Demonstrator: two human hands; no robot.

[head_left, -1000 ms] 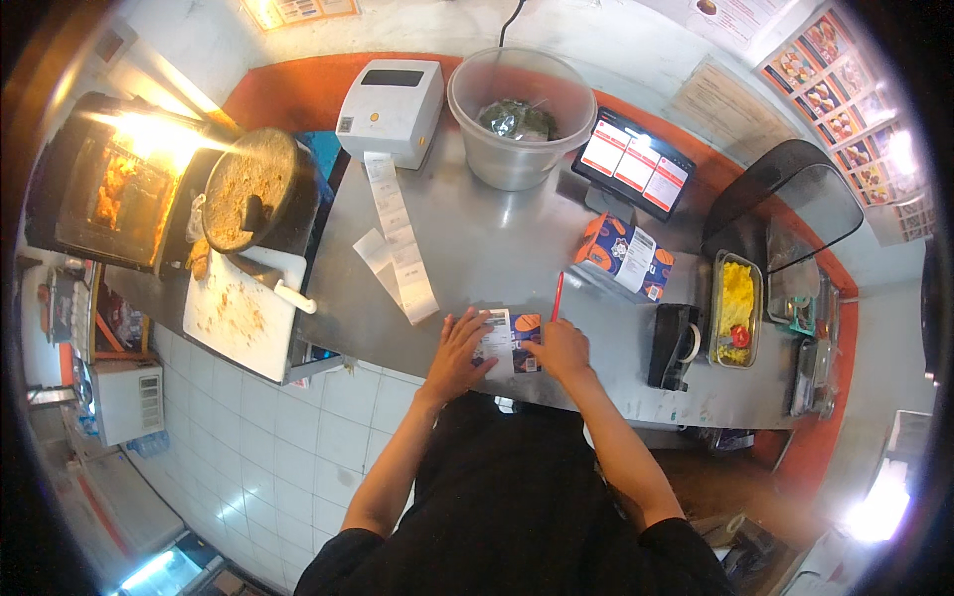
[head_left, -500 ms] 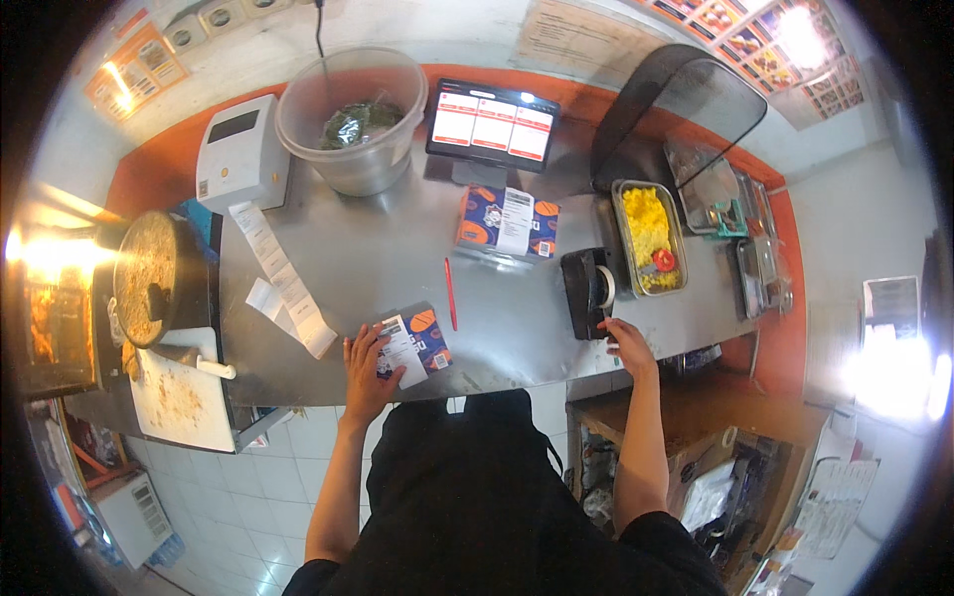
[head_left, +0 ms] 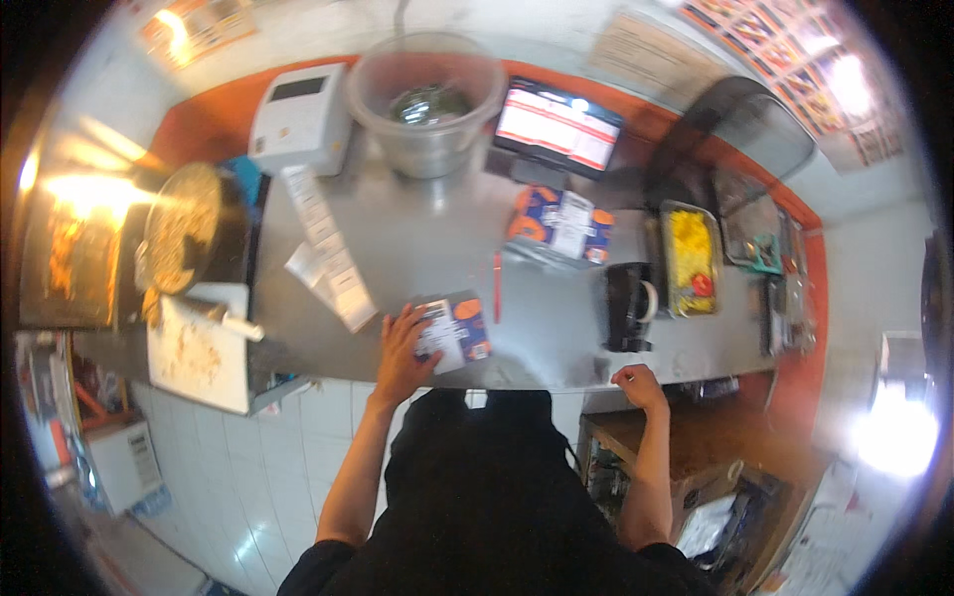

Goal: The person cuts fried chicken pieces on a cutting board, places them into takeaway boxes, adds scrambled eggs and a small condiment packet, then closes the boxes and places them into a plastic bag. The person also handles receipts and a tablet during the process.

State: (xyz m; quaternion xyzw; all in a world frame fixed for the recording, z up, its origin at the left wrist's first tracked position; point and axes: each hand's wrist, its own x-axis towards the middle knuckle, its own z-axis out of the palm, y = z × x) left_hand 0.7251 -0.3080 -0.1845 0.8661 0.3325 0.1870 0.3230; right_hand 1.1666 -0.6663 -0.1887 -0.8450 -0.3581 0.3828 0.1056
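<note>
Fingers spread, my left hand (head_left: pixel 402 348) lies on a white paper slip (head_left: pixel 445 348) on top of a small blue and orange printed box (head_left: pixel 471 328) at the counter's front edge. My right hand (head_left: pixel 639 385) is closed in a pinch just off that edge; what it pinches, if anything, is too small to make out. Beyond it stands a black tape dispenser (head_left: pixel 622 310) with a pale roll (head_left: pixel 648 301). A red pen (head_left: pixel 498 288) lies to the right of the box.
A second printed box (head_left: pixel 537 217) with a slip sits before a tablet (head_left: pixel 558 127). Long receipts (head_left: pixel 333 260) trail from a white printer (head_left: pixel 301 117). A clear bucket (head_left: pixel 427 149), a tray of yellow food (head_left: pixel 691 243) and a stained cutting board (head_left: pixel 224 372) also stand here.
My right hand has drawn back from the tape dispenser toward me, its fingers now closed. My left hand stays on the small box. The whole view has shifted.
</note>
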